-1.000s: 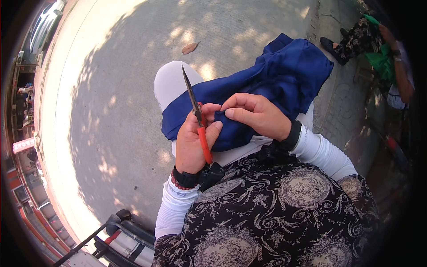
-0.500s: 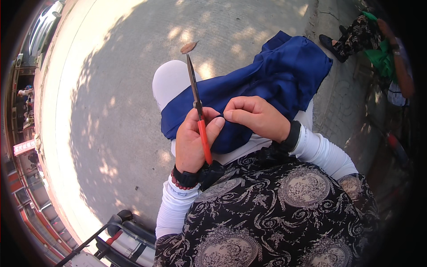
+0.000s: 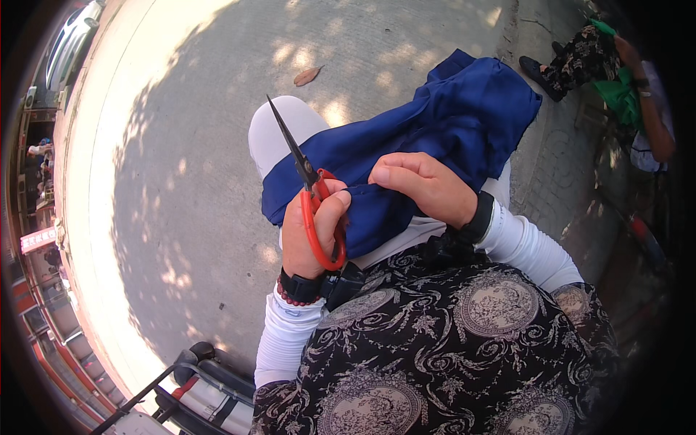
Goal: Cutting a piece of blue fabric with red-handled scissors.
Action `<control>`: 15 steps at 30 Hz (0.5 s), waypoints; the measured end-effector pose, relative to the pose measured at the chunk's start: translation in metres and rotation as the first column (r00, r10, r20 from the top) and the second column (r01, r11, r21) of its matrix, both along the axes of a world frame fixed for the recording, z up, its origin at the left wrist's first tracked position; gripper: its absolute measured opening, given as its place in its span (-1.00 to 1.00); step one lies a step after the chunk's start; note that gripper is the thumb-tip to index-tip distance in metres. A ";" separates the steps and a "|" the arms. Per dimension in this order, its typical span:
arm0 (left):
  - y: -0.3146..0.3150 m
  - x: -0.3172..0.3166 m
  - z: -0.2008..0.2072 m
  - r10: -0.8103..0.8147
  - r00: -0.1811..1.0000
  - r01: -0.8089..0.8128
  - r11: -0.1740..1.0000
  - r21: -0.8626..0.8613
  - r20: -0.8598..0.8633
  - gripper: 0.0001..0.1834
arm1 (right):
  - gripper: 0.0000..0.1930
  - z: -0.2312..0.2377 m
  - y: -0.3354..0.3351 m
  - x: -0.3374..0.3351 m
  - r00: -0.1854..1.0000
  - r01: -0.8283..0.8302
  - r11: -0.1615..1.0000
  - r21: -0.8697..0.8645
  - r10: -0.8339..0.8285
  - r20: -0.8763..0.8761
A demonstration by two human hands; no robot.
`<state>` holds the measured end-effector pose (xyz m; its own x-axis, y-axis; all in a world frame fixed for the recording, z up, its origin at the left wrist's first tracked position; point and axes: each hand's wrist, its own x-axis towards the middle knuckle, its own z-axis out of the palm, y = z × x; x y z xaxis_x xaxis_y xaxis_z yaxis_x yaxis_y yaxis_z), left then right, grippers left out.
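Head view: grey pavement (image 3: pixel 203 217) fills most of the background, dappled with patches of light. Below, the person's black patterned garment (image 3: pixel 464 362) takes up the lower middle. Blue cloth (image 3: pixel 464 109) lies across the person's white-covered legs (image 3: pixel 284 130), its near edge gathered between the 2 hands. Another person (image 3: pixel 580 69) is at the upper right, partly in shade.

The right hand (image 3: pixel 428 187) is just beside the gathered edge, thumb and forefinger pressed together; whether anything thin is between them, I cannot tell. The left hand (image 3: pixel 299 239) pinches the cloth's edge between thumb and forefinger while also holding scissors (image 3: pixel 310 174), their red handles against the hand, the 2 dark blades together and pointing up-left. On the pavement beyond the legs lies 1 brown leaf (image 3: pixel 307 75).
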<state>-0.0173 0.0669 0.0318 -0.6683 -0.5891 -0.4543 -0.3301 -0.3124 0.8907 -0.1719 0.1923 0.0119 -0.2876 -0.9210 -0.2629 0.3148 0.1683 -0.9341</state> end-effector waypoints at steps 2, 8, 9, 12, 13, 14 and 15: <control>0.000 0.000 -0.001 0.019 1.000 -0.019 1.000 0.001 -0.009 -0.80 | -0.78 -0.001 0.000 -0.001 0.999 -0.030 0.999 0.027 0.029 0.037; 0.002 0.001 -0.007 0.043 0.998 -0.043 0.999 -0.015 -0.040 -0.77 | -0.83 -0.002 0.001 -0.001 0.996 -0.036 0.999 -0.019 0.037 0.078; 0.001 0.001 -0.007 0.044 0.998 -0.044 0.999 -0.014 -0.041 -0.77 | -0.83 -0.002 0.001 -0.002 0.997 -0.011 1.000 -0.020 0.012 0.070; -0.003 0.002 -0.007 0.054 0.997 -0.054 0.998 0.017 -0.058 -0.76 | -0.82 -0.005 0.000 -0.006 0.999 0.049 0.998 -0.028 -0.048 0.018; -0.006 0.005 -0.007 -0.001 0.998 0.004 0.999 0.054 -0.061 -0.74 | -0.82 -0.005 -0.001 -0.008 0.996 0.085 0.996 -0.037 -0.086 -0.024; -0.009 0.007 -0.006 -0.056 0.996 0.062 0.994 0.091 -0.067 -0.72 | -0.82 -0.005 0.000 -0.009 0.996 0.086 0.996 -0.037 -0.087 -0.026; -0.011 0.010 -0.007 -0.053 0.996 0.059 0.994 0.090 -0.068 -0.72 | -0.82 -0.005 -0.001 -0.010 0.991 0.110 0.993 -0.040 -0.113 -0.078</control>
<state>-0.0069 0.0562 0.0253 -0.7293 -0.5075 -0.4589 -0.2910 -0.3769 0.8793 -0.1819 0.1913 0.0070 -0.4081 -0.8902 -0.2027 0.2543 0.1025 -0.9617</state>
